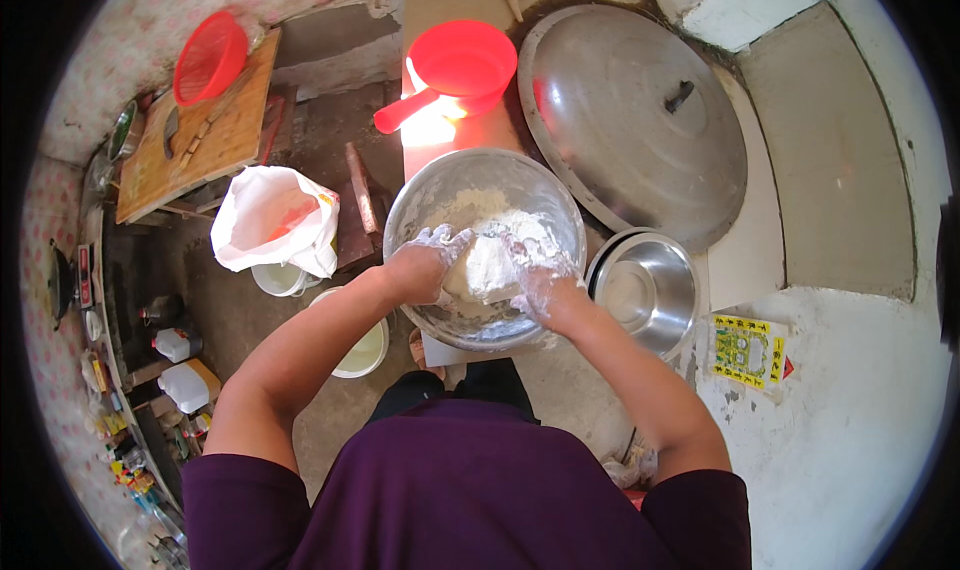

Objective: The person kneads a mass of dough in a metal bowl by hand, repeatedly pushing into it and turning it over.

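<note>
A wide metal bowl (420, 187) stands in front of me with loose white flour (529, 225) and a pale mass of dough (489, 268) inside. Both hands reach into it and are coated with flour. My left hand (433, 259) lies against the left side of the dough, its fingers pointing inward. At the dough's right side is my right hand (541, 276), fingers bent over its edge. How firmly either hand grips the dough is hard to tell.
Beyond the bowl sits a red plastic dipper (465, 67). A large metal lid (630, 120) and a steel basin (649, 292) are on the right. At left are an open white sack (274, 217), buckets (364, 352) and a wooden table (217, 127) bearing a knife (170, 131).
</note>
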Demonstrator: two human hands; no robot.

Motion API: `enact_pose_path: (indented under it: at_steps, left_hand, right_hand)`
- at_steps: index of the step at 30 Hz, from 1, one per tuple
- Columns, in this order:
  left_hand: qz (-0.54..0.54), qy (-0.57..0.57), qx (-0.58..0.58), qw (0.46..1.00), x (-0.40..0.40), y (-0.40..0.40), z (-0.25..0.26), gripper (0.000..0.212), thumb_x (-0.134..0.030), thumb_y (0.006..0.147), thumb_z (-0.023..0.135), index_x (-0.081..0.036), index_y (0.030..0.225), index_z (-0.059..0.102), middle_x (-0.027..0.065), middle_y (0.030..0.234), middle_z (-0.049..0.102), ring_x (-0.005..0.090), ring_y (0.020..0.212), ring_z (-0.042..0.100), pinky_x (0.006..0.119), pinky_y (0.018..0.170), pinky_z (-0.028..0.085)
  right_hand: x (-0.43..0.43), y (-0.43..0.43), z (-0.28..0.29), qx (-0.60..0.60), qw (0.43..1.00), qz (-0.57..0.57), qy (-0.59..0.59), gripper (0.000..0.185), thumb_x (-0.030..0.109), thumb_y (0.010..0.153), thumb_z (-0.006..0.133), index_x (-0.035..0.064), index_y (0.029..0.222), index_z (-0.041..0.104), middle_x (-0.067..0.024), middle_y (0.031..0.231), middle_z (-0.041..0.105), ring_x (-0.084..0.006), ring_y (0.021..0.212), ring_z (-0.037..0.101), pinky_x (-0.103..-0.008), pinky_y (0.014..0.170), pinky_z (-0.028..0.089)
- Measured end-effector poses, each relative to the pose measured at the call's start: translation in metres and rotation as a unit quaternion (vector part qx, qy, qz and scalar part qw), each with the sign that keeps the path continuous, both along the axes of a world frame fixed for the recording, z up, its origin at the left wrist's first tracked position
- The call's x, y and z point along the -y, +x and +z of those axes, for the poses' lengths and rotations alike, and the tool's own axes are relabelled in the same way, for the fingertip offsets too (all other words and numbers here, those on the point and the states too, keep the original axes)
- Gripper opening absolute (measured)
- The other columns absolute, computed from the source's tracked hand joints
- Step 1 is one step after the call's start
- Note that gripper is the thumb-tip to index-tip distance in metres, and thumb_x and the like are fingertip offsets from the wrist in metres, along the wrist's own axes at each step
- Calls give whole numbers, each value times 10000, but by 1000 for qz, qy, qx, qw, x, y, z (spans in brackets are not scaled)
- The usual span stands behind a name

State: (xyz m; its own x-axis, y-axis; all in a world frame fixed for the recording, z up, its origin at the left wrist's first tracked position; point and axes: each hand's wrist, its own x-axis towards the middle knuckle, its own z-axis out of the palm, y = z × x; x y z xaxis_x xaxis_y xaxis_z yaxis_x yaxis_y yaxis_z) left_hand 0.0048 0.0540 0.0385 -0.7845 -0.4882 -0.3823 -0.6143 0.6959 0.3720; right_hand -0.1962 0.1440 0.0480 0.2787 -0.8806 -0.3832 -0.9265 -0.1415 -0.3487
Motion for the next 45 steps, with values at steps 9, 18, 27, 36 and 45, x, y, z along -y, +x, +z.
enact_pose_path:
  at_steps: [9,18,27,36,45]
  left_hand:
    - [63,-66,9,996,-16,-18,-35,648,-112,677,518,-100,1277,276,260,1188,376,370,961,489,385,807,413]
    - [116,33,-6,993,13,-27,-21,716,-104,579,592,-76,1243,324,202,1063,501,302,946,515,352,770,425]
    - [166,-83,-56,981,3,-12,10,784,-189,604,658,-54,1270,267,223,1190,342,383,1096,344,388,913,303]
    - [84,-153,-26,984,2,-45,-8,625,-107,744,467,-141,1313,212,224,1315,223,388,1183,275,483,947,242]
    - [124,-118,-24,985,6,-55,-17,667,-103,725,505,-165,1318,207,215,1319,214,418,1156,292,525,921,262]
  right_hand:
    - [1,11,-63,-32,990,-20,-133,590,221,698,557,18,1210,346,-222,1200,379,-332,1135,361,-427,946,286]
    - [29,-6,-60,13,995,-90,42,507,207,592,611,11,1043,487,-187,1074,489,-314,988,485,-371,831,402]
    - [52,2,-28,45,987,-86,-131,594,51,697,475,132,1262,311,-132,1248,362,-320,1176,293,-413,985,218]
    - [31,-16,-1,25,992,-106,-62,323,184,774,453,-6,1031,496,-202,1091,489,-328,1014,468,-412,875,357]
    - [11,-11,-66,-113,993,-21,9,347,105,699,448,-28,1015,496,-219,990,534,-341,920,520,-399,815,406]
